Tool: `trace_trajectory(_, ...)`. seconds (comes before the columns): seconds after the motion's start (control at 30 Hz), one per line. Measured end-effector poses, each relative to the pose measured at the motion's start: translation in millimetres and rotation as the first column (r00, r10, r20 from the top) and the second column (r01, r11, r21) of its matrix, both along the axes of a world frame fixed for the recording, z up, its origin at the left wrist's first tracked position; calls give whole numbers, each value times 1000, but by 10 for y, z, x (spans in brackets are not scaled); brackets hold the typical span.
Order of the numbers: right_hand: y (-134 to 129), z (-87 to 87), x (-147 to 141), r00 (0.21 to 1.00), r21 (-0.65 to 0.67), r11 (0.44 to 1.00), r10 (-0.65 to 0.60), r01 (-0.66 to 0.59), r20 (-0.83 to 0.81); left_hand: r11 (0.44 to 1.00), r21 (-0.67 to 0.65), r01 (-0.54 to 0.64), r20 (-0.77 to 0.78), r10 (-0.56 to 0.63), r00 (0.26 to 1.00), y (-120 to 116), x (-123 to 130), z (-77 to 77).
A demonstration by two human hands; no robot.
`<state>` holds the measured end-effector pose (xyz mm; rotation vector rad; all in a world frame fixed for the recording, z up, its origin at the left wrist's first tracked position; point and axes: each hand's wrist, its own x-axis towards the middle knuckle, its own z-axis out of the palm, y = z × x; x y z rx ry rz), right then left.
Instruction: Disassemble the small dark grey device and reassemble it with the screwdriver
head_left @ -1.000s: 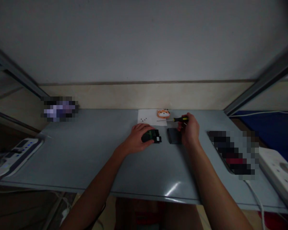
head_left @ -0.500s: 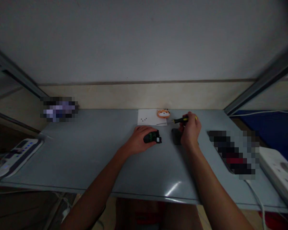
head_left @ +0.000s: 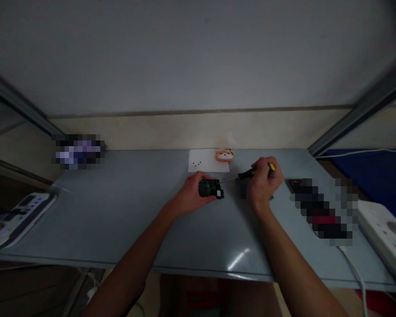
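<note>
My left hand [head_left: 192,194] is closed around a small black device with a green circuit board [head_left: 210,188] exposed on top and a white patch at its near right corner. In my right hand [head_left: 265,181] is a black and yellow screwdriver [head_left: 247,172], its thin shaft pointing left. The tip reaches the device's upper right edge; whether it touches is too small to tell. Partly hidden under my right hand, a dark flat piece [head_left: 243,190] lies on the table. Several tiny black screws [head_left: 197,164] rest on a white sheet of paper [head_left: 204,156] beyond my left hand.
An orange animal-face object [head_left: 224,155] sits on the paper's right part. Power strips stand at the left [head_left: 26,215] and right [head_left: 383,229] of the grey table [head_left: 119,211]. A blurred-out dark flat object [head_left: 320,211] lies at right, a white cable [head_left: 354,268] below it.
The screwdriver's tip has come down from over the paper to the device's edge. My right hand has shifted slightly right and nearer, and more of the circuit board shows in my left hand.
</note>
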<state>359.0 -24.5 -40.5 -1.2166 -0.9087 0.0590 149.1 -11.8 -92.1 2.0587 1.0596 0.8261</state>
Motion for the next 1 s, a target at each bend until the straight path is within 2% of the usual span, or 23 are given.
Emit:
trace_trajectory(0.17, -18, -71, -38, 993, -72, 995, 70, -63, 98, 1000, 1, 27, -9, -27, 1000, 6, -12, 19)
trace_trajectory(0.33, -37, -134, -99, 966, -157, 976, 182, -154, 186, 997, -12, 73, 63, -72, 995, 57, -50, -51)
trace_trajectory(0.5, -49, -105, -155, 954, -147, 971, 216, -188, 207, 989, -44, 139, 118, -133, 984, 69, -92, -65)
trace_trajectory(0.6, -55, -114, -211, 935, -140, 955, 286, -260, 212, 985, -49, 168, 163, -158, 974, 94, -138, -38)
trace_trajectory(0.67, -65, -135, -256, 899, -169, 932, 355, -320, 255, 991, -3, 132, 183, -129, 975, 150, -199, -38)
trace_trajectory(0.77, -90, -161, -307, 836, -240, 899, 431, -366, 339, 989, 147, -14, 122, -4, 992, 259, -303, -66)
trace_trajectory(0.87, -108, -153, -306, 863, -257, 918, 377, -301, 335, 948, 306, -82, 40, 73, 997, 287, -320, -65)
trace_trajectory(0.93, -102, -124, -269, 930, -209, 957, 252, -200, 268, 932, 351, -91, 18, 91, 996, 225, -252, -30)
trace_trajectory(1.0, -75, -85, -205, 982, -140, 986, 110, -88, 157, 939, 342, -42, -10, 48, 999, 122, -142, 16)
